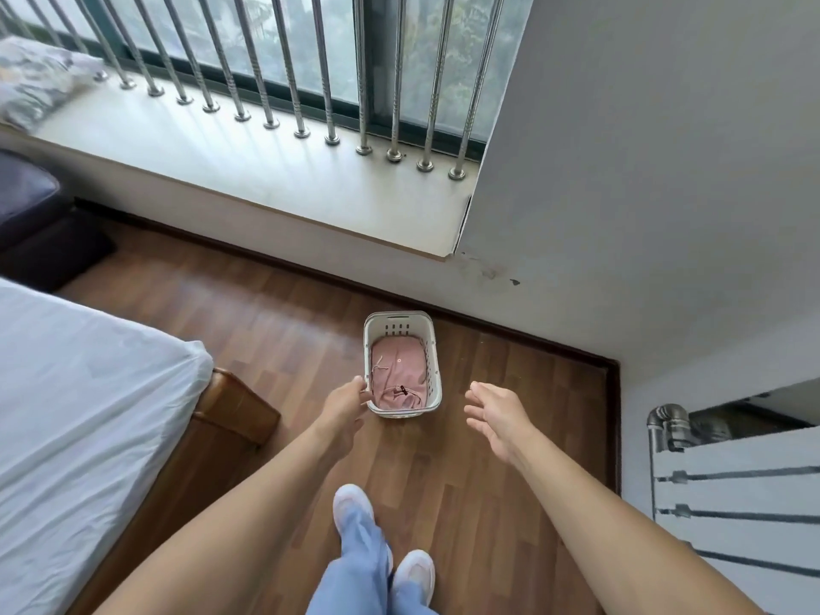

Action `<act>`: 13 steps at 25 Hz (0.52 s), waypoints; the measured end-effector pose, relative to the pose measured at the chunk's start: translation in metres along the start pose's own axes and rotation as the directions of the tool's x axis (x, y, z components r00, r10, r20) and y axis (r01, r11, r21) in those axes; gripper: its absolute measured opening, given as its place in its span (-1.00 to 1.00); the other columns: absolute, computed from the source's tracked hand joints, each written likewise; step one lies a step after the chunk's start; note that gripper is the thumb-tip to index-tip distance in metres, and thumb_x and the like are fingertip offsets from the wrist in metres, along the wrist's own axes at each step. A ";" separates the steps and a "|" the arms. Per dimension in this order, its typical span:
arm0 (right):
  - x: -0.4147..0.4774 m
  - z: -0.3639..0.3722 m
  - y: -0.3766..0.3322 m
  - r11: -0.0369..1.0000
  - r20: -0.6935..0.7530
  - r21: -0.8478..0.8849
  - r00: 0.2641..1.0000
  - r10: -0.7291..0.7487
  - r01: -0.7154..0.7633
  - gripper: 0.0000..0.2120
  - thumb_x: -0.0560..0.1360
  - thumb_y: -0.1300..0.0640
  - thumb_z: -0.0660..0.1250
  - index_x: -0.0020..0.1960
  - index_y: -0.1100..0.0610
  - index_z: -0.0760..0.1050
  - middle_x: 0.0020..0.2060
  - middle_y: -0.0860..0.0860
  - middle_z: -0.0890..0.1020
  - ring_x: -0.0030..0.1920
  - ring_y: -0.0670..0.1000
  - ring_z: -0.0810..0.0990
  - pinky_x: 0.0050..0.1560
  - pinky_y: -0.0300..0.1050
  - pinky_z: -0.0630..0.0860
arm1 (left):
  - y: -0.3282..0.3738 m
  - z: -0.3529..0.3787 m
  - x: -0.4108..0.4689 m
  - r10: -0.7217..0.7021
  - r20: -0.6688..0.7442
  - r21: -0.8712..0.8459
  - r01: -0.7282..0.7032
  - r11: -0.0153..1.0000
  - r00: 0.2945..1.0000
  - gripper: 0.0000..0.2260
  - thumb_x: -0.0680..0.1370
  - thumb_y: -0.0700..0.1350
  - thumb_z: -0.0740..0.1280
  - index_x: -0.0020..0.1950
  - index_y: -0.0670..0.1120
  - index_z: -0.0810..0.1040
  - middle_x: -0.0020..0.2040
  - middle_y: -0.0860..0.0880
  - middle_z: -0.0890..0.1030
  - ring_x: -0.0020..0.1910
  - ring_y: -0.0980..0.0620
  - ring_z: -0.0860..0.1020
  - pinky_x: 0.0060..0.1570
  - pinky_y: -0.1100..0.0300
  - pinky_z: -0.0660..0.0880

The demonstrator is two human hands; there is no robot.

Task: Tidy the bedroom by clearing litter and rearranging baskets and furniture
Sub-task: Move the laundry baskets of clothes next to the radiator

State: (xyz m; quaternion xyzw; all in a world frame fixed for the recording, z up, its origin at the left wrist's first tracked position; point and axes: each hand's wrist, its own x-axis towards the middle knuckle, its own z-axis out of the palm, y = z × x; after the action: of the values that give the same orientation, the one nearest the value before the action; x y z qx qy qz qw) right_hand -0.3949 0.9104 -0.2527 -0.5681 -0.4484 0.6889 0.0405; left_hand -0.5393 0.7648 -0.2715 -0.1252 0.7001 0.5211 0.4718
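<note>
A small white plastic basket (pixel 432 348) stands on the wooden floor (pixel 275 321) near the wall, with pink cloth (pixel 397 361) lying inside it. My left hand (pixel 344 406) reaches to the basket's near left rim, its fingertips at the edge; whether they touch it I cannot tell. To the right of the basket, my right hand (pixel 499 419) hovers with fingers spread and relaxed, a short gap away from it and holding nothing.
A bed (pixel 75 392) with a white sheet and a wooden frame fills the left side. The wide window ledge (pixel 248 170) with metal bars runs along the far wall. A white and grey rack (pixel 732 481) stands at the right. My feet are below the basket.
</note>
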 end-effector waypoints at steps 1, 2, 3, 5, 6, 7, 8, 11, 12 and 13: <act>0.018 0.004 -0.005 1.000 0.001 -0.008 1.000 0.013 -0.013 -0.60 0.62 0.16 0.19 0.41 0.29 0.31 0.31 0.19 0.46 0.31 0.20 0.45 0.33 0.08 0.39 | 0.005 0.002 0.020 -0.012 -0.016 -0.010 0.012 1.000 1.000 -0.77 0.66 -0.01 0.05 0.00 -0.05 0.45 0.00 -0.04 0.51 0.02 0.00 0.43 0.14 0.12 0.24; 0.035 0.008 -0.009 1.000 -0.003 -0.016 1.000 0.023 -0.023 -0.60 0.62 0.16 0.19 0.40 0.29 0.33 0.30 0.19 0.47 0.31 0.20 0.45 0.33 0.07 0.39 | 0.009 0.003 0.038 -0.024 -0.028 -0.020 0.023 1.000 0.999 -0.78 0.66 -0.01 0.05 0.06 -0.07 0.44 0.05 -0.06 0.50 0.06 -0.02 0.42 0.14 0.12 0.24; 0.053 0.011 -0.013 0.999 -0.009 -0.025 0.999 0.036 -0.036 -0.61 0.61 0.16 0.19 0.39 0.29 0.34 0.29 0.18 0.48 0.31 0.20 0.45 0.33 0.07 0.40 | 0.013 0.005 0.059 -0.040 -0.036 -0.026 0.039 0.999 0.999 -0.79 0.66 -0.01 0.06 0.09 -0.08 0.42 0.08 -0.07 0.48 0.07 -0.02 0.41 0.14 0.12 0.25; 0.086 0.017 -0.016 0.997 -0.028 -0.048 0.998 0.062 -0.063 -0.62 0.61 0.16 0.20 0.38 0.28 0.36 0.25 0.17 0.49 0.29 0.19 0.47 0.31 0.05 0.41 | 0.019 0.008 0.094 -0.074 -0.045 -0.030 0.072 0.997 0.996 -0.79 0.66 -0.01 0.06 0.12 -0.08 0.41 0.10 -0.07 0.47 0.09 -0.02 0.41 0.18 0.10 0.25; 0.105 0.021 -0.015 0.995 -0.037 -0.063 0.997 0.073 -0.076 -0.62 0.61 0.16 0.20 0.38 0.28 0.36 0.23 0.17 0.50 0.29 0.19 0.47 0.31 0.05 0.41 | 0.022 0.009 0.112 -0.092 -0.045 -0.031 0.091 0.995 0.995 -0.79 0.66 -0.01 0.07 0.14 -0.07 0.42 0.11 -0.06 0.47 0.10 -0.02 0.40 0.18 0.10 0.25; 0.126 0.024 -0.013 0.993 -0.044 -0.077 0.995 0.091 -0.094 -0.62 0.60 0.16 0.20 0.38 0.28 0.36 0.19 0.16 0.51 0.28 0.18 0.47 0.30 0.05 0.41 | 0.023 0.010 0.133 -0.115 -0.052 -0.034 0.113 0.993 0.992 -0.79 0.66 -0.01 0.07 0.16 -0.07 0.42 0.11 -0.06 0.47 0.11 -0.01 0.40 0.18 0.10 0.25; 0.141 0.026 -0.012 0.990 -0.051 -0.093 0.994 0.099 -0.103 -0.62 0.60 0.15 0.20 0.38 0.28 0.37 0.15 0.14 0.51 0.29 0.19 0.47 0.31 0.05 0.41 | 0.024 0.010 0.148 -0.131 -0.062 -0.036 0.129 0.991 0.989 -0.78 0.66 -0.02 0.07 0.18 -0.06 0.42 0.11 -0.06 0.48 0.12 -0.01 0.40 0.17 0.11 0.25; 0.204 0.035 -0.002 0.977 -0.089 -0.166 0.989 0.120 -0.133 -0.68 0.58 0.16 0.21 0.28 0.30 0.45 0.15 0.22 0.55 0.32 0.25 0.44 0.35 0.12 0.40 | 0.018 0.010 0.216 -0.168 -0.101 -0.023 0.166 0.986 0.981 -0.71 0.65 -0.01 0.08 0.28 -0.10 0.42 0.12 -0.05 0.49 0.18 -0.02 0.41 0.16 0.12 0.27; 0.224 0.038 0.003 0.971 -0.100 -0.193 0.987 0.124 -0.141 -0.68 0.58 0.17 0.21 0.22 0.36 0.46 0.22 0.32 0.52 0.34 0.29 0.41 0.37 0.17 0.37 | 0.015 0.010 0.235 -0.176 -0.118 -0.011 0.176 0.984 0.977 -0.69 0.64 0.00 0.09 0.30 -0.11 0.41 0.13 -0.05 0.49 0.19 -0.02 0.42 0.13 0.14 0.29; 0.245 0.041 0.010 0.966 -0.105 -0.217 0.987 0.122 -0.142 -0.64 0.58 0.19 0.20 0.23 0.46 0.40 0.27 0.39 0.43 0.34 0.34 0.36 0.37 0.24 0.32 | 0.010 0.010 0.255 -0.182 -0.136 0.001 0.184 0.983 0.974 -0.70 0.64 0.00 0.10 0.30 -0.11 0.42 0.13 -0.04 0.50 0.17 -0.02 0.43 0.07 0.16 0.31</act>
State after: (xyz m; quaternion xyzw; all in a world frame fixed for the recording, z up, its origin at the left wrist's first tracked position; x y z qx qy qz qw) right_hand -0.5098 1.0201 -0.4442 -0.6285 -0.4819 0.6086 -0.0494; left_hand -0.6742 0.8587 -0.4675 -0.2211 0.7194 0.4611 0.4702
